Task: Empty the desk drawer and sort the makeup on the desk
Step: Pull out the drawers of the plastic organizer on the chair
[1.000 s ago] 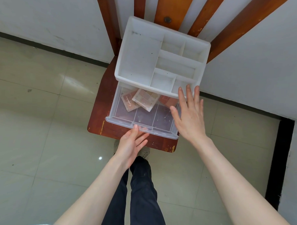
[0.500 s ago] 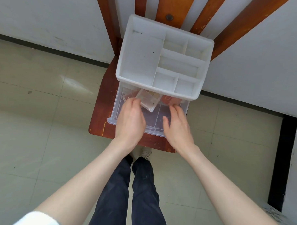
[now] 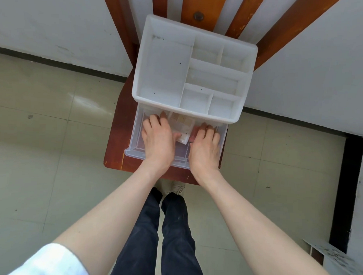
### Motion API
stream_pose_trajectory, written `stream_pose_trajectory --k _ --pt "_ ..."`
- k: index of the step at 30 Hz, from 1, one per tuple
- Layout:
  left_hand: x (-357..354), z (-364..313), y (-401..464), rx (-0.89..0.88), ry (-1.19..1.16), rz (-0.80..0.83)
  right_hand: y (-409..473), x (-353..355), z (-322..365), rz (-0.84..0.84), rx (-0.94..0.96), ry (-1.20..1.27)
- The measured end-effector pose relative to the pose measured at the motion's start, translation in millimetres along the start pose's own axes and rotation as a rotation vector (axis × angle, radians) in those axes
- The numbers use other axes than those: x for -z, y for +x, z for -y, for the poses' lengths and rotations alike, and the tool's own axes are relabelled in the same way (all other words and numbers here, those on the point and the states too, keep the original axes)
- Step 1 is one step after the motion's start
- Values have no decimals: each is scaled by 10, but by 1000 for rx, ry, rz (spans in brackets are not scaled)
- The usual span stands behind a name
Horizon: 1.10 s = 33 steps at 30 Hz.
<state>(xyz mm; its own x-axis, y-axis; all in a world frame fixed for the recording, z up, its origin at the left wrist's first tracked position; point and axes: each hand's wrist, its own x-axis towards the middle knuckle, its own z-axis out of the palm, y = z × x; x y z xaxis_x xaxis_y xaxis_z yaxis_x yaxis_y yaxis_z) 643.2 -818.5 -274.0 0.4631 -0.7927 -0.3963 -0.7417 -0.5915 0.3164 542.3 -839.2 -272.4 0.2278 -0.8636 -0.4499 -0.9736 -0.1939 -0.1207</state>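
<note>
Taking the clear drawer [image 3: 135,144] as the landmark: it is pulled out toward the person from under a white organizer [image 3: 164,75], and both sit on a reddish wooden chair seat [image 3: 114,139] against the wall.

At the drawer's left side, the left hand [image 3: 158,140] reaches in palm down, fingers bent over something at the back left (what lies under them is hidden, so whether it is gripped cannot be told). Its thumb touches the near edge of a clear-lidded makeup palette [image 3: 182,125] with beige squares, which lies tilted in the middle of the drawer, its far end tucked under the organizer's front lip.

To the right of the palette, the right hand [image 3: 205,148] is also inside the drawer, palm down, fingers curled over a reddish item [image 3: 196,128] at the back right; only a blurred sliver of it shows. Its thumb lies just beside the palette's right edge.

The organizer's top compartments, beyond the drawer, hold nothing visible.
</note>
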Motion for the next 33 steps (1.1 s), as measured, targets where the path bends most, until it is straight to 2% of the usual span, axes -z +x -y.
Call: stream_pose_trajectory --k 7,16,22,30,33 --pt "65 15 2 112 -205 12 30 -16 18 -20 -39 44" --pt "107 -8 138 275 -408 205 40 83 -17 50 -68 201" --pt "209 102 166 318 -604 329 2 146 -3 145 -118 419" --pt "626 204 -268 417 -1014 493 -456 456 -230 88 -269 946" --pt "733 411 -502 515 -1221 482 -708 459 -360 84 -478 1286"
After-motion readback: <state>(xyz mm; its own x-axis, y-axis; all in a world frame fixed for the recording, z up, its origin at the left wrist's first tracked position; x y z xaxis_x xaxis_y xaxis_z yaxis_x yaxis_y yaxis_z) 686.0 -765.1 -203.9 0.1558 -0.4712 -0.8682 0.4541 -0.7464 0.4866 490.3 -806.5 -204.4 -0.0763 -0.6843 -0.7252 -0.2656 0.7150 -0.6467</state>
